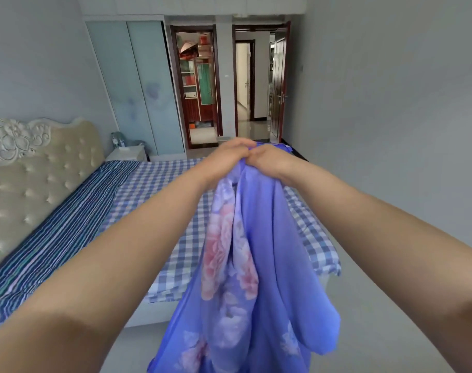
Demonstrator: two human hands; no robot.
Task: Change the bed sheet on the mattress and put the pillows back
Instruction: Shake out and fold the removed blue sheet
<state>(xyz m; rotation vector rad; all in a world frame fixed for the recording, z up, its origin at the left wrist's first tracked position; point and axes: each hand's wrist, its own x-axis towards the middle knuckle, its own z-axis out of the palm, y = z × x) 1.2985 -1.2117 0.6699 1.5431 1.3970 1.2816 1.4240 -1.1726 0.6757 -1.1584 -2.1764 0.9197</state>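
Left hand (226, 157) & right hand (269, 160) both grip bunched purple floral cotton sheet (256, 265), hanging near blue-checked mattress cover (154, 189).

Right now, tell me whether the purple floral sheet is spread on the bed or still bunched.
Bunched, not spread: the purple floral sheet hangs in folds from both hands, above the checked cover.

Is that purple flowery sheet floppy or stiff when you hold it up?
Probably floppy: the purple sheet hangs in soft folds from the left hand and right hand. It looks thin and probably light, so it would likely billow if shaken.
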